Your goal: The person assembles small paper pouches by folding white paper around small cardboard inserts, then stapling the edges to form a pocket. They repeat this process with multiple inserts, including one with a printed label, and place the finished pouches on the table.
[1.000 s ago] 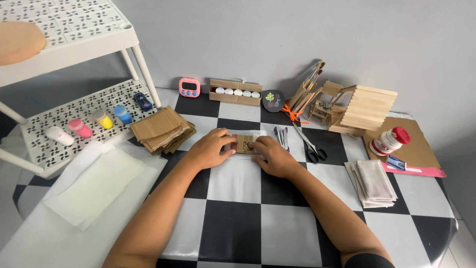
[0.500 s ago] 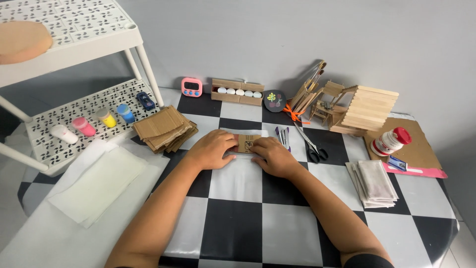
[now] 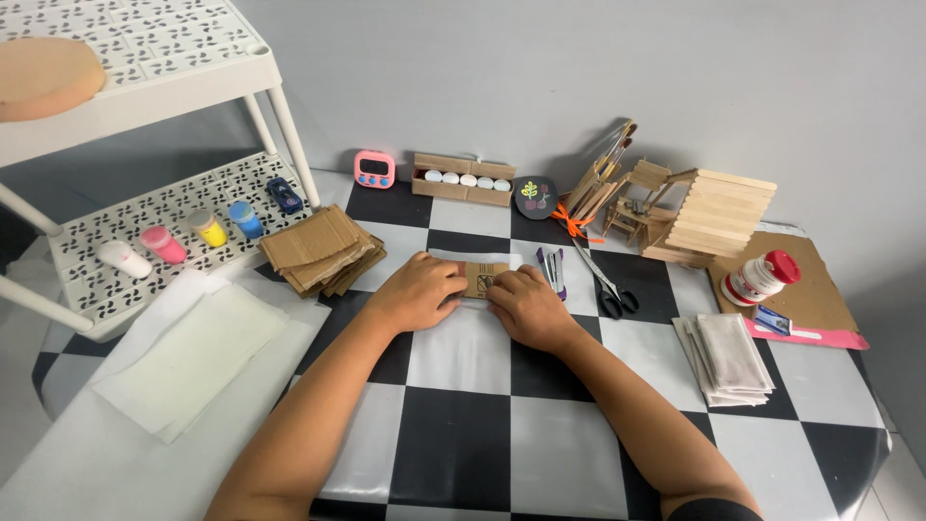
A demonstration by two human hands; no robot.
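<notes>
Both hands press down: left hand and right hand pinch the small cardboard piece between their fingertips.

Both forearms are bare from wrist to elbow. The left hand and right hand wear no rings or gloves; a black sleeve edge shows at the right elbow.

A checkered black-and-white table carries everything. At its centre lies a small cardboard piece on a clear sheet. At ten o'clock sits a stack of cardboard squares; at twelve, a pink timer and a cardboard tray of white lids. Scissors lie at one o'clock, a craft-stick house beyond, folded cloths, perhaps wipes, at three.
</notes>
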